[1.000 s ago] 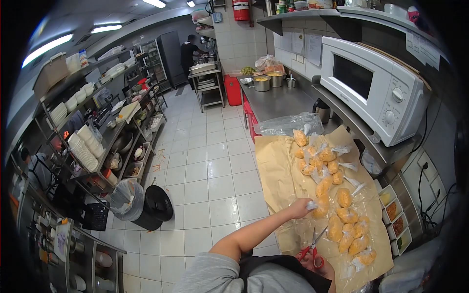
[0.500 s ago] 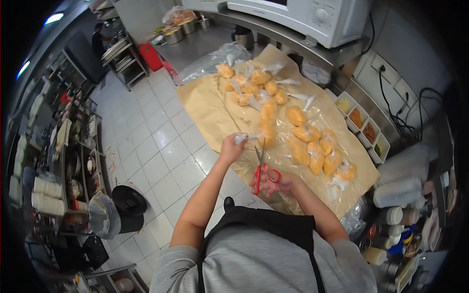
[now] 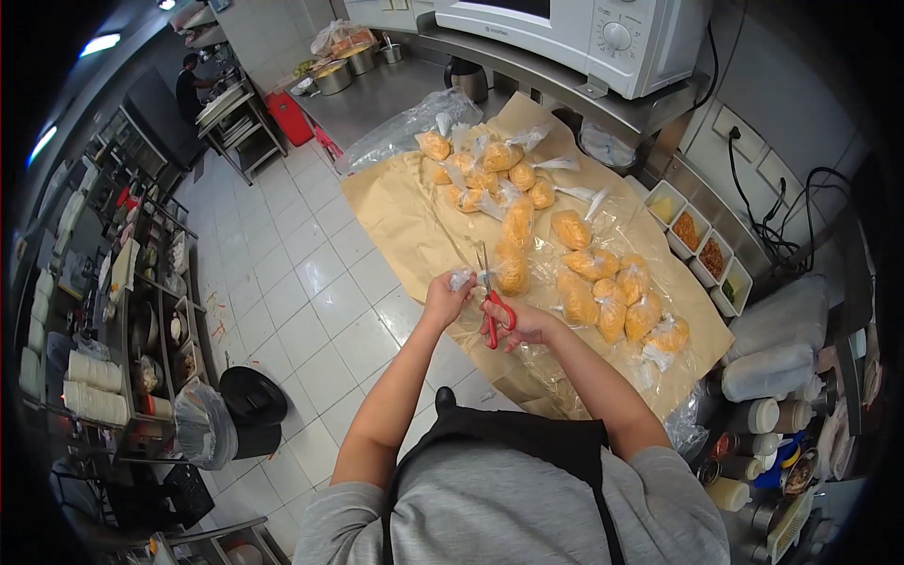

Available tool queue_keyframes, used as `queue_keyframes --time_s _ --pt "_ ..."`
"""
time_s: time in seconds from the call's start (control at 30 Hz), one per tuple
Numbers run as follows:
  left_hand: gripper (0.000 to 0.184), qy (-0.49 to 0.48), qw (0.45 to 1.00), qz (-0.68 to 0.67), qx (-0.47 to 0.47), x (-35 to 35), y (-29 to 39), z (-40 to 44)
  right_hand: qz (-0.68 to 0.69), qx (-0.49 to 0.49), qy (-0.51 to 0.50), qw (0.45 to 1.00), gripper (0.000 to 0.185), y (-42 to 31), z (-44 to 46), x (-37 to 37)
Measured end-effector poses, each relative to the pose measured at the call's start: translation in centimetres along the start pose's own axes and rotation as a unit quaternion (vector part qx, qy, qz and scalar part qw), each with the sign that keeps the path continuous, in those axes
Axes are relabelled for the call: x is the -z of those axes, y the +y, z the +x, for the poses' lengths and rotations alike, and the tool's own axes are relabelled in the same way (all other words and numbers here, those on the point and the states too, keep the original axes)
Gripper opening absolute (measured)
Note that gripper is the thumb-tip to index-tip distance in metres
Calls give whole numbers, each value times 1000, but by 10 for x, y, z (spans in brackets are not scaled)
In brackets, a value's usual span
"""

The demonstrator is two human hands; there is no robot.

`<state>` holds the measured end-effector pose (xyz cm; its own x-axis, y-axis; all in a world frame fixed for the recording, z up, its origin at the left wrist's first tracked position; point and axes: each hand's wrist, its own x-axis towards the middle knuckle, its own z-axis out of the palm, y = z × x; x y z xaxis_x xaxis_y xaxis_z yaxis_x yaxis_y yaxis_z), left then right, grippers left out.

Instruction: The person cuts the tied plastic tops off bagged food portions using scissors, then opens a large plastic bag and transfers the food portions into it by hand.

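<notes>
My left hand (image 3: 449, 301) is closed around the twisted clear plastic end of a bag of orange food (image 3: 512, 270) lying on the brown paper (image 3: 395, 202). In my right hand (image 3: 530, 326) are red-handled scissors (image 3: 501, 315), the blades pointing away from me beside my left fingertips and close to the plastic. Whether the blades touch it, I cannot tell. More knotted bags of the same orange food lie in two groups, one farther back (image 3: 483, 179) and one to the right (image 3: 610, 297).
A white microwave (image 3: 537, 33) stands on the shelf above the counter. Small food containers (image 3: 698, 235) line the right edge. Pots (image 3: 332, 77) sit at the back. A bin (image 3: 202, 424) stands on the floor at left. Far off, a person (image 3: 190, 89) works.
My right hand has moved up and left, bringing the scissors beside my left hand and the plastic end. The blades, apart before, look closer together. The bags lie where they were.
</notes>
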<state>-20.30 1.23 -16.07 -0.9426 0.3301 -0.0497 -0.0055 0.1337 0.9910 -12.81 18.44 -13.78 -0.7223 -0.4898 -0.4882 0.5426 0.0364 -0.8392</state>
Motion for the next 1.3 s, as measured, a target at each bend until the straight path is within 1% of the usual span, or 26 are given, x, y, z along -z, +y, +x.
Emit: queue_keyframes --time_s 0.1,0.2,0.3,0.4,0.43,0.5,0.53,0.57,0.63,0.67,0.7,0.73,0.8,0.83,0.93,1.0,1.03,1.07,1.1,1.13,1.17,1.2,1.27,1.3 --pt "18 -1 1000 15 2 1 -6 6 30 49 62 996 53 4 4 -13" --pt "12 11 1000 20 -13 1 -6 7 40 126 93 987 43 17 18 -11" --pt "13 73 991 104 -44 2 -1 11 60 101 159 980 39 18 17 -4" --pt "14 53 975 106 -189 -13 8 38 18 73 124 989 37 12 -8 -1" --pt "16 10 979 74 -191 -27 37 35 27 64 115 991 37 10 -13 0" --pt "21 -76 979 75 -171 -63 70 42 9 41 93 995 38 13 -15 6" --pt "24 -107 966 111 -209 -82 80 45 0 29 80 996 39 15 -15 6" --pt "28 -138 948 147 -246 -104 87 48 13 37 86 996 37 17 -16 4" --pt "36 -158 931 194 -267 -146 85 59 12 46 98 994 29 25 -16 1" --pt "36 -176 920 246 -251 -161 86 60 11 49 103 993 25 32 -14 1" --pt "37 -192 905 296 -236 -173 86 61 9 62 94 994 14 41 -10 5" --pt "37 -208 889 345 -219 -182 86 63 -19 64 87 994 14 45 -11 5" --pt "30 -250 848 395 -251 -192 78 77 -75 68 73 992 17 51 -9 5" --pt "26 -269 825 420 -267 -196 77 85 -79 46 60 994 21 43 -18 1" --pt "20 -164 896 344 -227 -203 105 102 -64 84 51 993 21 50 -27 -4" --pt "18 -95 872 363 -314 -212 86 139 -43 37 75 996 29 44 -31 -14" --pt "19 -62 863 381 -327 -219 69 158 26 72 35 996 34 60 -22 -11" --pt "20 -40 835 421 -351 -221 62 172 48 79 27 995 33 68 -21 -10" --pt "20 -90 815 468 -328 -230 47 195 65 86 24 994 32 69 -19 -9" --pt "20 -104 825 484 -274 -235 46 199 80 97 23 992 31 69 -20 -9" --pt "21 -52 823 475 -308 -244 34 204 90 107 22 990 30 68 -16 -7" --pt "23 -58 853 427 -293 -248 31 201 96 120 25 988 29 65 -15 -6" --pt "24 -148 894 394 -153 -238 75 172 108 147 29 983 27 56 -11 -9" --pt "24 -150 896 388 -152 -235 80 171 110 162 31 980 26 53 -9 -11"
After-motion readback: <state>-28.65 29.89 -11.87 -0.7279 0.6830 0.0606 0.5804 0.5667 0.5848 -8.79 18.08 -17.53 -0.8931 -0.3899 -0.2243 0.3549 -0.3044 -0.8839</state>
